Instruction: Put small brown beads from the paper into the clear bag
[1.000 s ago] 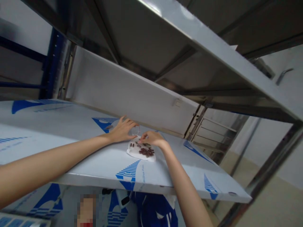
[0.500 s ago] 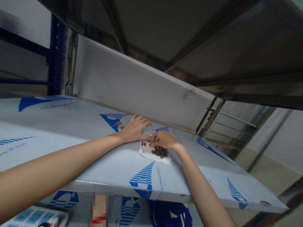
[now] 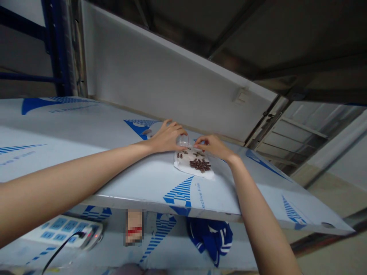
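Observation:
On the film-covered shelf lies a white tissue (image 3: 183, 165). A pile of small dark brown, capsule-like pieces (image 3: 200, 165) rests on its right part, and a pair of the same pieces (image 3: 179, 156) sits apart at the left. Smaller flat brownish bits (image 3: 197, 154) are scattered farther back. My left hand (image 3: 169, 136) curves its thumb and fingers around a small clear cup (image 3: 184, 140) at the tissue's far edge. Just right of that cup, my right hand (image 3: 210, 146) is closed with fingertips together above the tissue; whatever they hold is too small to make out.
The shelf (image 3: 114, 168) wears printed protective film, and its front edge runs below my forearms. A wall (image 3: 160, 76) stands behind, under a dark upper shelf (image 3: 258, 46). On the lower level are a power strip (image 3: 61, 231) with a cable and a blue cloth (image 3: 210, 236).
My right hand has lifted off the brown pile and moved back and right, uncovering more of the tissue. My left hand stays at the cup. The view has tilted downward.

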`<state>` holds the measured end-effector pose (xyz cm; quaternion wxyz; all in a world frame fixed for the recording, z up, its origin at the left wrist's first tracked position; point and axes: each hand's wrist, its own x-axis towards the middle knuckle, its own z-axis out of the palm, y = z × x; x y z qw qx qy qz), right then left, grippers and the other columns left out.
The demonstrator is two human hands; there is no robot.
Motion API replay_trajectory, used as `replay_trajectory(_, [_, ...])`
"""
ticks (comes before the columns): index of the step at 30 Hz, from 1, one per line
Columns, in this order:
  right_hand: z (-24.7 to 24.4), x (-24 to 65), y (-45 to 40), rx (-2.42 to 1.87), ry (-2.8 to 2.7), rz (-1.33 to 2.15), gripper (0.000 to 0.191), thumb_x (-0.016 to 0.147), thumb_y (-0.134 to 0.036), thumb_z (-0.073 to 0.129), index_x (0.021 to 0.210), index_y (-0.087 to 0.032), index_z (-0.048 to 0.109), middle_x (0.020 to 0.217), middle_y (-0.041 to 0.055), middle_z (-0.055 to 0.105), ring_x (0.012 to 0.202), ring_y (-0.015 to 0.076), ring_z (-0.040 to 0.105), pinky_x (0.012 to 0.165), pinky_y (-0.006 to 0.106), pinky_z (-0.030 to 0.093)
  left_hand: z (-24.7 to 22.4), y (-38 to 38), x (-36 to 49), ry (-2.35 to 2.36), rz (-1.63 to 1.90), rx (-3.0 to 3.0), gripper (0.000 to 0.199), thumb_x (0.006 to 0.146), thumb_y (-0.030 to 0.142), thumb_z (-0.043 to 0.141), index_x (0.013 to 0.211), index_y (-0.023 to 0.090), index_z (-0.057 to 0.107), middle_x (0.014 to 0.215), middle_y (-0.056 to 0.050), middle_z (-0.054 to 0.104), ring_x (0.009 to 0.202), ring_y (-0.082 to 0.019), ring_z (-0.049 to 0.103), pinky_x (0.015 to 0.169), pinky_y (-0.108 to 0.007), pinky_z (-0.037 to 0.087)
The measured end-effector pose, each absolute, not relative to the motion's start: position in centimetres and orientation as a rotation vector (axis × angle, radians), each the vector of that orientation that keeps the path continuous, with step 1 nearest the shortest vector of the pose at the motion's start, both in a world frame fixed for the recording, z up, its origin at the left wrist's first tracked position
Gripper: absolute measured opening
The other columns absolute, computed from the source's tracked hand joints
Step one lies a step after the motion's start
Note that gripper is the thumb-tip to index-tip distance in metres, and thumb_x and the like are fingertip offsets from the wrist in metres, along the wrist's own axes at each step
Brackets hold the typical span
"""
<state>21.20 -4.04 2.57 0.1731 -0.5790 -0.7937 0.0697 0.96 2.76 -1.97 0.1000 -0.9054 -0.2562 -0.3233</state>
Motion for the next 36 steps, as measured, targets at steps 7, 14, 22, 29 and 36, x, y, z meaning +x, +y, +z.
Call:
replay_trajectory(7, [2.7, 21.2, -4.5, -1.687, -2.308, 0.470, 0.018, 0.068, -0.028, 0.069, 0.083, -0.017, 0.071, 0.083, 0.0033, 0.070, 0.073, 0.0138, 0.061, 0.066, 0.024, 0.045, -2.3, 2.9, 0.9, -0.713, -0.870, -2.669, 0.048, 0.077, 0.053, 0.060, 0.109, 0.018, 0.063, 0.108, -0.008, 0.065, 0.108, -0.026, 0.049, 0.100, -0.043, 0.026])
replay_trajectory(14, [1.4, 20.3, -4.8, -1.732, -2.267, 0.921, 0.016, 0.072, -0.031, 0.064, 0.077, -0.017, 0.069, 0.061, 0.0021, 0.066, 0.051, 0.0113, 0.058, 0.049, 0.024, 0.043, -2.3, 2.9, 1.0, -0.705, -0.815, -2.695, 0.048, 0.077, 0.053, 0.060, 0.109, 0.017, 0.063, 0.107, -0.009, 0.066, 0.109, -0.027, 0.049, 0.100, -0.044, 0.025])
replay_trajectory(22, [2.5, 20.5, -4.9, -1.635, -2.252, 0.429, 0.013, 0.073, -0.028, 0.063, 0.078, -0.018, 0.071, 0.079, 0.0031, 0.070, 0.073, 0.0139, 0.061, 0.068, 0.026, 0.045, -2.1, 2.7, 1.3, -0.827, -0.861, -2.781, 0.051, 0.075, 0.053, 0.061, 0.112, 0.017, 0.062, 0.111, -0.009, 0.065, 0.109, -0.028, 0.050, 0.098, -0.045, 0.027])
replay_trajectory(29, [2.0, 20.3, -4.1, -1.375, -2.107, 0.044, 0.018, 0.079, -0.032, 0.061, 0.086, -0.018, 0.070, 0.092, 0.0056, 0.070, 0.086, 0.0166, 0.060, 0.078, 0.029, 0.042, -1.9, 1.7, 1.7, -0.969, -0.932, -2.906, 0.051, 0.075, 0.049, 0.064, 0.115, 0.017, 0.060, 0.117, -0.008, 0.063, 0.114, -0.027, 0.050, 0.100, -0.045, 0.028])
replay_trajectory(36, [1.8, 20.1, -3.8, -1.425, -2.034, -0.127, 0.016, 0.080, -0.031, 0.061, 0.082, -0.019, 0.071, 0.090, 0.0059, 0.070, 0.081, 0.0173, 0.060, 0.074, 0.029, 0.041, -1.7, 1.5, 1.8, -1.025, -1.010, -2.956, 0.052, 0.072, 0.048, 0.068, 0.115, 0.018, 0.061, 0.119, -0.007, 0.063, 0.117, -0.026, 0.050, 0.103, -0.042, 0.026])
